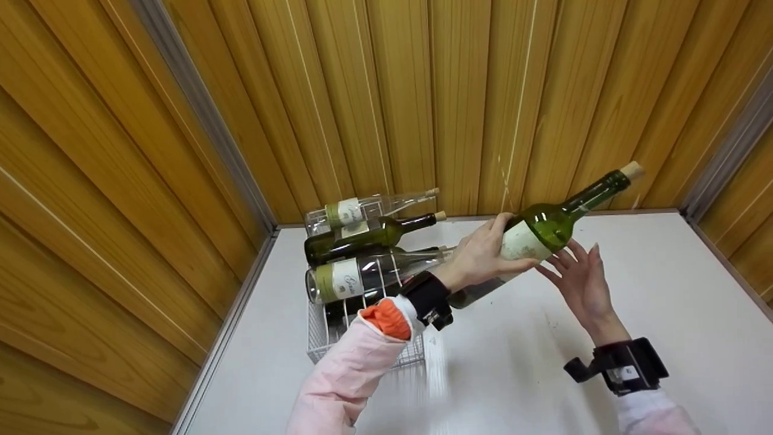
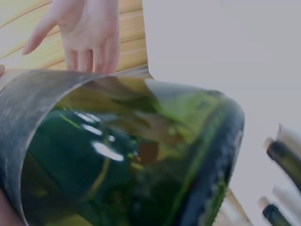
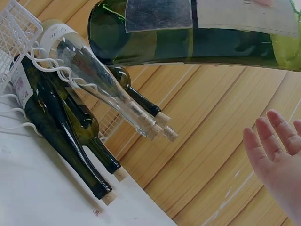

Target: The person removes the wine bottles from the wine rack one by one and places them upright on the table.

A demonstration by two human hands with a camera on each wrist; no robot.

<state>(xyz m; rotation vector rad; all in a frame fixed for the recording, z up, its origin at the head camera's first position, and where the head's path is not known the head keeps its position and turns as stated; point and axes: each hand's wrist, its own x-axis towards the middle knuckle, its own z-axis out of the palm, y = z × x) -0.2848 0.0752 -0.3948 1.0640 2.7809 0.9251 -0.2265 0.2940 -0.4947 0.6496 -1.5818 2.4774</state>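
My left hand (image 1: 480,257) grips a green corked wine bottle (image 1: 546,229) around its labelled body. The bottle is tilted, its neck and cork pointing up to the right. In the left wrist view its thick glass base (image 2: 207,141) fills the lower part. My right hand (image 1: 583,287) is just below the bottle's shoulder, palm turned up and fingers extended. From the right wrist view, a gap shows between those fingers (image 3: 270,136) and the bottle above. To the left, a white wire rack (image 1: 317,338) holds several corked bottles lying on their sides, partly hidden by my left forearm.
Clear bottles with green-and-white labels (image 1: 344,281) and dark green bottles (image 1: 416,223) lie in the rack, necks pointing right. The rack stands on a white table (image 1: 513,374). Wood-plank walls (image 1: 459,96) rise behind and at both sides.
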